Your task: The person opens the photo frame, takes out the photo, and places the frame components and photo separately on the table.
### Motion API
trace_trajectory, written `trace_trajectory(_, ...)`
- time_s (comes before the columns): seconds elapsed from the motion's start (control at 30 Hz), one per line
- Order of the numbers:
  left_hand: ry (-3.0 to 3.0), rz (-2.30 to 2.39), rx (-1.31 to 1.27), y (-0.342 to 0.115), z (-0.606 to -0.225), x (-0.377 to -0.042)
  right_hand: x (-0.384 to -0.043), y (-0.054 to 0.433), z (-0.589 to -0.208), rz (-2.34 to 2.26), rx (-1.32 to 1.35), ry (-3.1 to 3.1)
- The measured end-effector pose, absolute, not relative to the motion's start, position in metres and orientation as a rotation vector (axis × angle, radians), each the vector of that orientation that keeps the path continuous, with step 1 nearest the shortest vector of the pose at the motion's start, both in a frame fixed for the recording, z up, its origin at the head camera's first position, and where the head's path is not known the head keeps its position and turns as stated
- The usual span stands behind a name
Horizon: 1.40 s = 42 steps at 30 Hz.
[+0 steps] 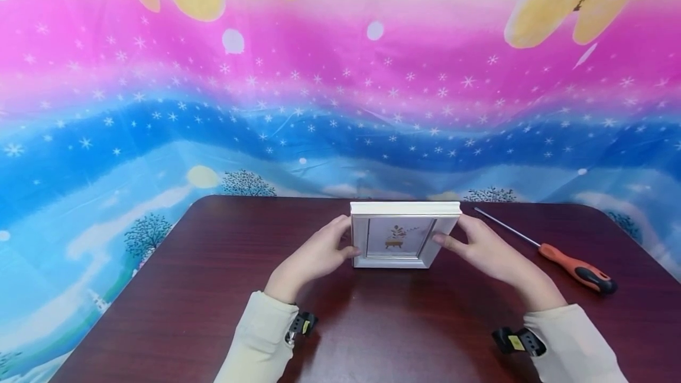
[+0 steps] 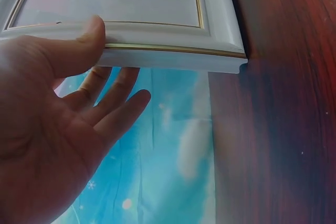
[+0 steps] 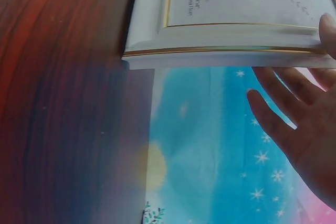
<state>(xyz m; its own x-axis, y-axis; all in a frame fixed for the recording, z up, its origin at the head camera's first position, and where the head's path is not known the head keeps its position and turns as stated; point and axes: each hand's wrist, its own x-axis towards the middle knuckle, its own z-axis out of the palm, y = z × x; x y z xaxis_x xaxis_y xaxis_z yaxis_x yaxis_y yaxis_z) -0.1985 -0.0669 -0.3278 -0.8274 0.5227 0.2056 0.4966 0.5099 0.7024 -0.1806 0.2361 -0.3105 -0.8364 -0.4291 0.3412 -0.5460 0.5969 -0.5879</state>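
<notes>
A white picture frame (image 1: 396,208) with thin gold lines stands upright on the table, its front facing me. Behind the glass is a print of a plant in a yellow-brown pot on legs. My left hand (image 1: 321,247) grips its left side, thumb on the front border and fingers behind. On the opposite side my right hand (image 1: 489,250) holds it the same way. Both wrist views show the thumb over the border, with the lower fingers spread behind the side edge; the left wrist view has the left hand (image 2: 63,108), the right wrist view the right hand (image 3: 304,114).
A screwdriver (image 1: 571,265) with an orange and black handle lies on the dark red-brown table (image 1: 175,312), right of my right hand, its shaft pointing toward the back edge. A colourful curtain (image 1: 340,75) with snowflakes hangs directly behind the table.
</notes>
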Motion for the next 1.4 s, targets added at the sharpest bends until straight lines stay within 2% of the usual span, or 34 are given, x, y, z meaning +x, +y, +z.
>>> trace_trajectory(0.3, 2.632, 1.26, 0.93, -0.069, -0.333, -0.202, -0.188, 0.237, -0.326, 1.077, 0.863, -2.713)
trace_trajectory(0.77, 2.616, 1.293, 0.977, -0.072, -0.336, -0.205, -0.186, 0.234, -0.325, 1.116, 0.848, -2.721)
trace_trajectory(1.4, 2.497, 1.414, 0.741, -0.065, -0.33, -0.2, -0.184, 0.223, -0.326, 1.2, 0.677, -2.67)
